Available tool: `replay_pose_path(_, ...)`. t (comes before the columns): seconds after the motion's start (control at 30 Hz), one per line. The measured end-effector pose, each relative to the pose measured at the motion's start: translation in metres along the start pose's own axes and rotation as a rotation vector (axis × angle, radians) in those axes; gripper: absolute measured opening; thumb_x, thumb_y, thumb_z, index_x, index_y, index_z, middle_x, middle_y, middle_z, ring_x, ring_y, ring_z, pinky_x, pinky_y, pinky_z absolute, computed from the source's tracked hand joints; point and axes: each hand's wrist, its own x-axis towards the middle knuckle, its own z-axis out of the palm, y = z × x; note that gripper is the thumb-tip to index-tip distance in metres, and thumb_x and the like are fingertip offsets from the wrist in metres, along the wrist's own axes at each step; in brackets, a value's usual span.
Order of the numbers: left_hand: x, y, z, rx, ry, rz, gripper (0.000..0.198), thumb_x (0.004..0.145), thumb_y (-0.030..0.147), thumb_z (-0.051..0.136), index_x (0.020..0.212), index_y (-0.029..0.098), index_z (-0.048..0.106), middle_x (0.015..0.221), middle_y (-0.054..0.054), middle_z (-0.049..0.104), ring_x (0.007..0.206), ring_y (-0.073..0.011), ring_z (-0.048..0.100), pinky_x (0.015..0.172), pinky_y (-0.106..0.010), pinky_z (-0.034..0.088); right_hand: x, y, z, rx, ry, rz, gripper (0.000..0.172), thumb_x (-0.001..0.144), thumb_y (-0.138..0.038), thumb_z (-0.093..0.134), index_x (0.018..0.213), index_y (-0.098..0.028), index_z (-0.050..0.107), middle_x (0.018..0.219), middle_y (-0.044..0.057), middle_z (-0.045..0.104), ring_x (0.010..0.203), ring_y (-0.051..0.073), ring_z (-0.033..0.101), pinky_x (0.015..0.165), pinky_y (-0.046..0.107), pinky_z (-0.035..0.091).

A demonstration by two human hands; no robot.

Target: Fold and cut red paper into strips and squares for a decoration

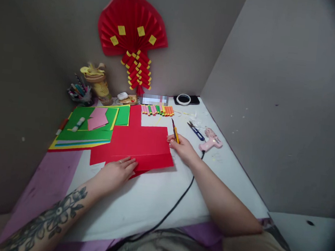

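A folded sheet of red paper (139,140) lies in front of me, with a crease running along its near part. My left hand (120,170) rests flat on the near edge of this paper, fingers stretched out. In my right hand (184,147) is a yellow craft knife (175,134), gripped with its blade pointing up and away from me. The fingertips of that hand are at the paper's right edge; whether they also touch it I cannot tell.
Green sheets (73,122) and pink pieces (98,119) lie left, with a glue stick (78,125). Small paper rolls (157,110) line the back. Thread snips (195,131) and a corded glue gun (211,140) lie right. A red paper fan (134,27) hangs on the wall.
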Motion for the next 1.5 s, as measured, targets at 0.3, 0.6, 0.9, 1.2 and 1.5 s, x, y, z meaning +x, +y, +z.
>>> replay_pose_path(0.3, 0.009, -0.013, -0.036, 0.086, -0.004, -0.172, 0.03, 0.091, 0.021, 0.032, 0.109, 0.021, 0.056, 0.088, -0.009, 0.071, 0.072, -0.0243, 0.066, 0.057, -0.03, 0.041, -0.014, -0.015, -0.039, -0.172, -0.046, 0.1, 0.022, 0.089, -0.034, 0.038, 0.106, -0.022, 0.046, 0.065, -0.005, 0.05, 0.048, 0.011, 0.044, 0.048, 0.023, 0.037)
replay_pose_path(0.6, 0.042, -0.051, -0.019, 0.059, 0.243, -0.182, 0.033, 0.095, 0.035, 0.026, 0.1, 0.021, 0.055, 0.093, -0.007, 0.068, 0.085, -0.0213, 0.064, 0.065, -0.028, 0.042, -0.041, -0.005, -0.042, -0.716, -0.009, -0.041, 0.038, 0.083, -0.016, 0.048, 0.116, -0.023, 0.065, 0.091, 0.006, 0.058, 0.088, 0.018, 0.058, 0.084, 0.03, 0.043)
replay_pose_path(0.9, 0.058, -0.068, 0.001, 0.007, 0.312, -0.15, 0.034, 0.094, 0.034, 0.028, 0.098, 0.017, 0.058, 0.093, -0.01, 0.064, 0.09, -0.0241, 0.059, 0.077, -0.035, 0.044, -0.035, -0.009, -0.03, -0.841, -0.184, -0.096, 0.032, 0.087, -0.023, 0.05, 0.114, -0.025, 0.067, 0.09, 0.004, 0.059, 0.087, 0.017, 0.06, 0.074, 0.026, 0.042)
replay_pose_path(1.2, 0.07, -0.069, 0.018, -0.1, 0.368, -0.033, 0.035, 0.092, 0.021, 0.035, 0.118, 0.022, 0.059, 0.122, -0.012, 0.059, 0.121, -0.0273, 0.046, 0.099, -0.047, 0.037, -0.046, -0.012, -0.033, -0.989, -0.332, -0.19, 0.037, 0.09, -0.025, 0.046, 0.125, -0.026, 0.058, 0.098, 0.007, 0.058, 0.08, 0.017, 0.059, 0.071, 0.027, 0.043)
replay_pose_path(1.5, 0.058, -0.051, 0.019, -0.154, 0.144, 0.159, 0.053, 0.09, 0.053, 0.038, 0.141, 0.039, 0.034, 0.153, -0.006, 0.024, 0.14, -0.0366, 0.017, 0.106, -0.064, 0.019, -0.047, -0.009, -0.021, -1.051, -0.256, -0.26, 0.036, 0.09, -0.024, 0.045, 0.123, -0.023, 0.06, 0.096, 0.009, 0.058, 0.086, 0.02, 0.058, 0.075, 0.031, 0.045)
